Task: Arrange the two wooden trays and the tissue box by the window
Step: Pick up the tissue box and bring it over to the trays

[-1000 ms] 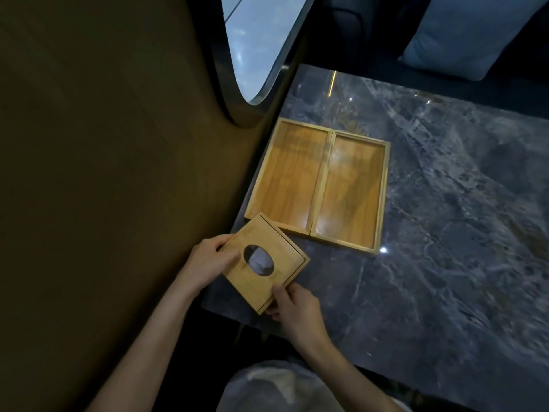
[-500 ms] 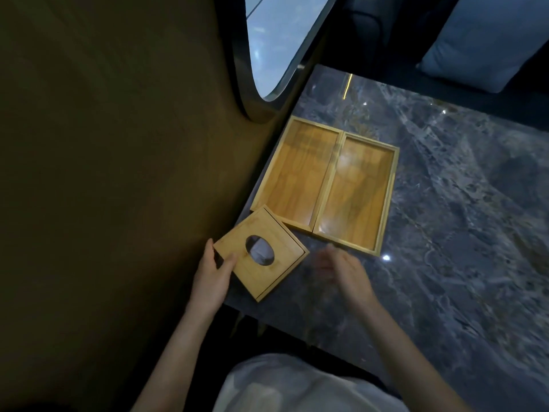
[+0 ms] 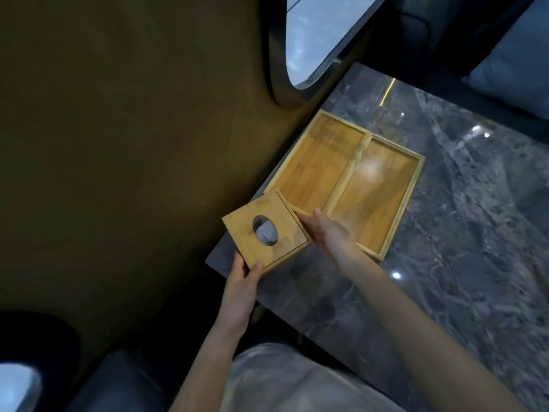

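Observation:
Two wooden trays lie side by side on the marble table, the left tray (image 3: 319, 165) against the wall under the window, the right tray (image 3: 383, 191) touching it. A wooden tissue box (image 3: 261, 230) with an oval hole sits at the table's near-left corner, its far corner over the left tray's near rim. My left hand (image 3: 240, 289) grips the box's near corner, thumb on top. My right hand (image 3: 323, 231) presses flat against the box's right side, fingers apart, over the trays' near edge.
The dark marble table (image 3: 445, 278) stretches right and toward me. A brown wall (image 3: 133, 129) runs along the left with an oval window (image 3: 320, 34) above the trays. A blue cushion (image 3: 517, 69) lies at the far right. My lap is just below the table edge.
My right hand let go of the box's near edge, swung right, and now rests against its right side. My left hand slid from the left side to the near corner.

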`<action>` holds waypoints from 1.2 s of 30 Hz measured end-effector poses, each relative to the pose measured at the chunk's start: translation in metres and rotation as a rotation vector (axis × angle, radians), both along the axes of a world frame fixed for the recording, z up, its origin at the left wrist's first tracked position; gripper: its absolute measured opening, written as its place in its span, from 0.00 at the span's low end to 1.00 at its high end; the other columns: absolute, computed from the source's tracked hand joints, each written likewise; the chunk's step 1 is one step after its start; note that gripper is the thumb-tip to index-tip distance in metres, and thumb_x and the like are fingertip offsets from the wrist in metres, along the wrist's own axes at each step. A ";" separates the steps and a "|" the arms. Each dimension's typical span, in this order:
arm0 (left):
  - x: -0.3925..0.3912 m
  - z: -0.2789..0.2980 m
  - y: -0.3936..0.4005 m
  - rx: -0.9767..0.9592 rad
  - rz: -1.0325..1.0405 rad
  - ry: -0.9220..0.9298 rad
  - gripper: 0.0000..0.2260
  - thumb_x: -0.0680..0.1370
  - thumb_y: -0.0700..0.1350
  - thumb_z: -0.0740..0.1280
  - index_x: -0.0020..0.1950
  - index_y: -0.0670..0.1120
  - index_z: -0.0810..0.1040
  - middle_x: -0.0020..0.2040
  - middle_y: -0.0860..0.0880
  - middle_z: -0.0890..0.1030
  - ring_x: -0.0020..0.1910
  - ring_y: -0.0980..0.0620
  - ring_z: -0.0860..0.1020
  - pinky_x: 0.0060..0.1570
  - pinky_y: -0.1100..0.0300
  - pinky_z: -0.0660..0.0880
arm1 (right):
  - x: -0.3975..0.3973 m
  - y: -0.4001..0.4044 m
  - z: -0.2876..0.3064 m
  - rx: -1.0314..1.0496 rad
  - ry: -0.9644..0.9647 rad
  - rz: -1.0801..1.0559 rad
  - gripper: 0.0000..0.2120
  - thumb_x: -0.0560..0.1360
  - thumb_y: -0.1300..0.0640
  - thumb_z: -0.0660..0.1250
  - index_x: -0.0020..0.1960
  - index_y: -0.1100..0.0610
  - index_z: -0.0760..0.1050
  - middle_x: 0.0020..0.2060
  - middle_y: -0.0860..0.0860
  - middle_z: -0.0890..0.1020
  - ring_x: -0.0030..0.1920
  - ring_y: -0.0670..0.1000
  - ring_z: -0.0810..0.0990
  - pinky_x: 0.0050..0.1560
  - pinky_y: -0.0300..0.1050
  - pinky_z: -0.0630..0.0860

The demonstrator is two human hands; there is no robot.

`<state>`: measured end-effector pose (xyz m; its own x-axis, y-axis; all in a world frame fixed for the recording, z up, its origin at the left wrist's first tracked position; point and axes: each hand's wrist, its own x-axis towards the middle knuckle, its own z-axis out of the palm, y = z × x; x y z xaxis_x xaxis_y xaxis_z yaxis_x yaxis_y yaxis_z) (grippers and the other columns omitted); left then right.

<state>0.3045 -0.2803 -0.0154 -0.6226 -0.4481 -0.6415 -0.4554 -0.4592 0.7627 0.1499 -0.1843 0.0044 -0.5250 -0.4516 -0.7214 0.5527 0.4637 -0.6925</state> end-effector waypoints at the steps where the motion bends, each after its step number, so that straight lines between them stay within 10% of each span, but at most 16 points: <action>1: 0.000 -0.001 0.000 -0.011 0.007 -0.008 0.23 0.80 0.41 0.58 0.74 0.50 0.60 0.67 0.47 0.74 0.65 0.50 0.73 0.65 0.53 0.70 | 0.000 -0.001 -0.001 -0.005 0.006 0.010 0.22 0.79 0.46 0.49 0.62 0.56 0.74 0.64 0.51 0.74 0.66 0.52 0.69 0.72 0.50 0.57; 24: -0.014 0.004 -0.004 0.016 0.081 -0.018 0.27 0.77 0.45 0.62 0.75 0.53 0.57 0.70 0.52 0.71 0.68 0.53 0.69 0.73 0.49 0.62 | -0.020 -0.053 -0.008 -0.079 0.151 0.073 0.23 0.80 0.49 0.45 0.63 0.56 0.74 0.68 0.54 0.71 0.69 0.54 0.66 0.71 0.48 0.54; 30: -0.019 0.013 -0.012 0.082 0.114 0.028 0.26 0.79 0.40 0.59 0.75 0.51 0.54 0.51 0.63 0.74 0.51 0.65 0.73 0.61 0.60 0.67 | -0.020 -0.056 -0.009 -0.081 0.168 0.096 0.24 0.80 0.49 0.44 0.64 0.57 0.73 0.68 0.54 0.72 0.69 0.53 0.67 0.74 0.50 0.54; 36: -0.018 0.014 -0.012 0.063 0.088 0.026 0.26 0.79 0.40 0.59 0.75 0.51 0.56 0.65 0.52 0.72 0.62 0.55 0.72 0.65 0.58 0.66 | -0.019 -0.060 -0.005 -0.083 0.183 0.093 0.24 0.80 0.49 0.44 0.65 0.58 0.71 0.68 0.54 0.71 0.69 0.53 0.66 0.71 0.46 0.54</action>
<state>0.2863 -0.2928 -0.0017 -0.5993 -0.4615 -0.6542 -0.3915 -0.5438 0.7423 0.1313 -0.2438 -0.0008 -0.5971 -0.5578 -0.5765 0.3719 0.4443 -0.8150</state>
